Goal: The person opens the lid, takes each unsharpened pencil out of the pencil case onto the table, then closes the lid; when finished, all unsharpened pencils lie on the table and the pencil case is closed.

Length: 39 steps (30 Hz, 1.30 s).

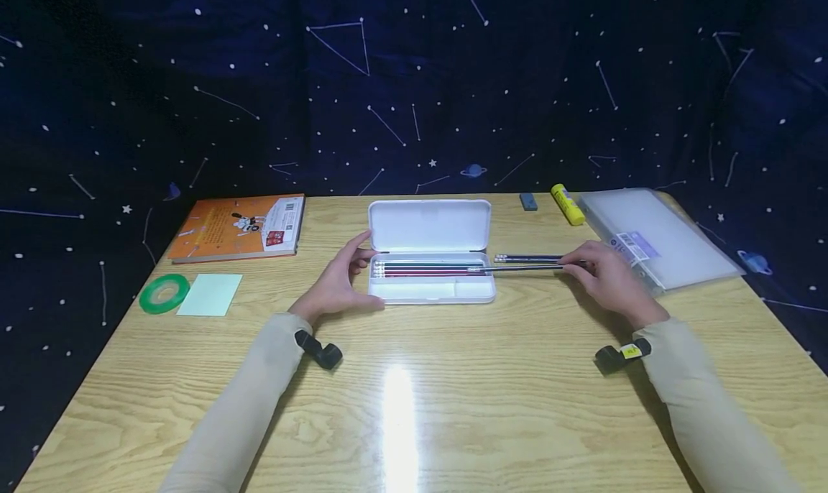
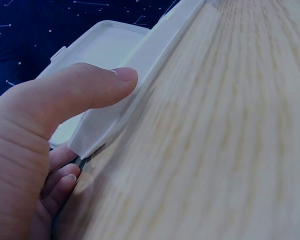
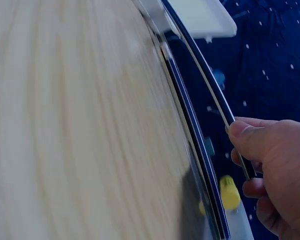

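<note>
While the left hand [image 1: 338, 283] is gripping the white case [image 1: 412, 289], the right hand [image 1: 606, 276] is pinching a dark pencil [image 1: 524, 268], its fingers partly hiding the pencil's right end.

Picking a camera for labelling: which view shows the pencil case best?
Head view: the open pencil case is nearly whole, with pencils inside. Left wrist shows its outside and part of the lid; right wrist, only cropped parts of both.

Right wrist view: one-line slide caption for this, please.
Right hand pinches a dark pencil clear of the table, other pencils lying nearby, a yellow tube beyond.
</note>
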Tool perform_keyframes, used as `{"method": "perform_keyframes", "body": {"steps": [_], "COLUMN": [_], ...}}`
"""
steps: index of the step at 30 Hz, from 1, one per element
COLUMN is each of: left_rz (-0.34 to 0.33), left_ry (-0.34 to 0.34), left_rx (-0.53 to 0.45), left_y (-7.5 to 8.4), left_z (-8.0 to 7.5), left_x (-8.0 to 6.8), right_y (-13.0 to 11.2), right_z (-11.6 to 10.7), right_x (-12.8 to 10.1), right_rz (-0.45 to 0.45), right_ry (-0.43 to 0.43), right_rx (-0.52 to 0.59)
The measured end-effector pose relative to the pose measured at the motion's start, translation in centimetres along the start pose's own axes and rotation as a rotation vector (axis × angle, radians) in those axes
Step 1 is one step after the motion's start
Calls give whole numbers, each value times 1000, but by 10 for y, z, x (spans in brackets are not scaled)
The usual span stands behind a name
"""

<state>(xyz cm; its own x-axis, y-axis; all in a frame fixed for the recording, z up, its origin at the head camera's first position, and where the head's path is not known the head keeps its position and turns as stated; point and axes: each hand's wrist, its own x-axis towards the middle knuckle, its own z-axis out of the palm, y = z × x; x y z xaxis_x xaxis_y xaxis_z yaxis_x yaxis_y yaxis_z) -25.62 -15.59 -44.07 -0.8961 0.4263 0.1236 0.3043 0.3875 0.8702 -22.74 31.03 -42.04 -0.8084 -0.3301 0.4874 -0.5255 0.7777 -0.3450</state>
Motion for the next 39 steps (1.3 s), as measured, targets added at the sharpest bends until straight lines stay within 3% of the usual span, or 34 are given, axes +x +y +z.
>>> {"method": "perform_keyframes", "body": {"steps": [9,16,25,32,39], "left_rz": [11,2,27,24,14], "left_ry": [-2,-1,-4,-5,-7], "left_rx": [-20,0,-41,-40,-25], "left_y": [-1,0,1,0,4], "left_z": [-2,-2,-1,0,0], "left_x": [-1,1,1,1,-1], "right_y": [18,24,33,39,39], "right_z": [-16,-23,-18,-14,-10], "right_x": [-13,-19,-16,-13,-10], "right_rz": [58,49,68,136,126], "right_ry": [16,11,-29,-11,15], "right_rx": [-88,-112,-134,-124,-101]}}
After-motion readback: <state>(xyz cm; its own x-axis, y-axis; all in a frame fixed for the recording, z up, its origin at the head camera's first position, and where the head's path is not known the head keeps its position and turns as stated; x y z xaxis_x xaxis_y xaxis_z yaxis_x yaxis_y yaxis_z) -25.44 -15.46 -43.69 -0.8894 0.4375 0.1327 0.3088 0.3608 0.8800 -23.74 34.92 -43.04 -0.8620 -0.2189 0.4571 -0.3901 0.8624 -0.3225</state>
